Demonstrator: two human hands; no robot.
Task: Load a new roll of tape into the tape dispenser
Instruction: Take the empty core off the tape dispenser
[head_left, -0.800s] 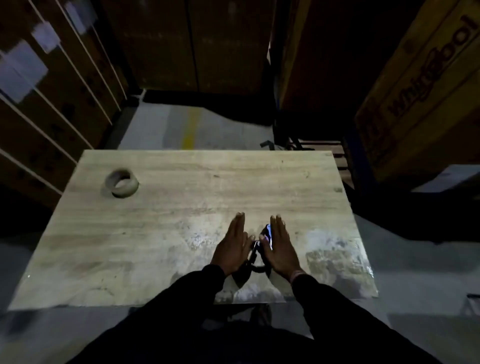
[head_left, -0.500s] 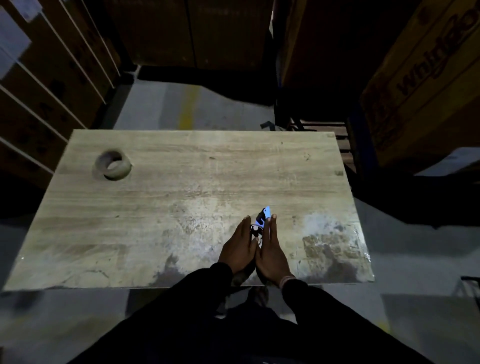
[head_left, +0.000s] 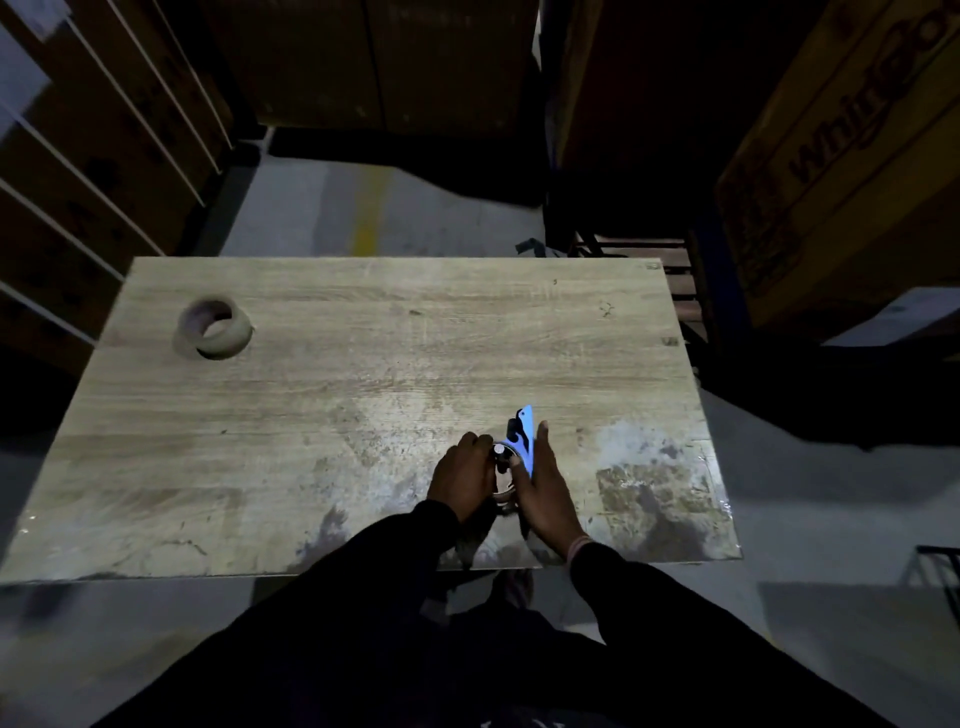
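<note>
Head view shows two dark sleeves reaching over the near edge of the wooden surface (head_left: 363, 364), with the left hand (head_left: 462, 480) curled on one side of the blue tape dispenser (head_left: 522, 441) and the right hand (head_left: 545, 488) laid flat along its other side, so both hold it between them. Far off, near the back left corner, the roll of tape (head_left: 215, 327) lies alone. It is dim, and the hands hide most of the dispenser, so only its blue tip and a small round hub show.

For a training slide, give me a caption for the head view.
Both hands, left and right, grip the tape dispenser; tape roll waits on the table.
</note>
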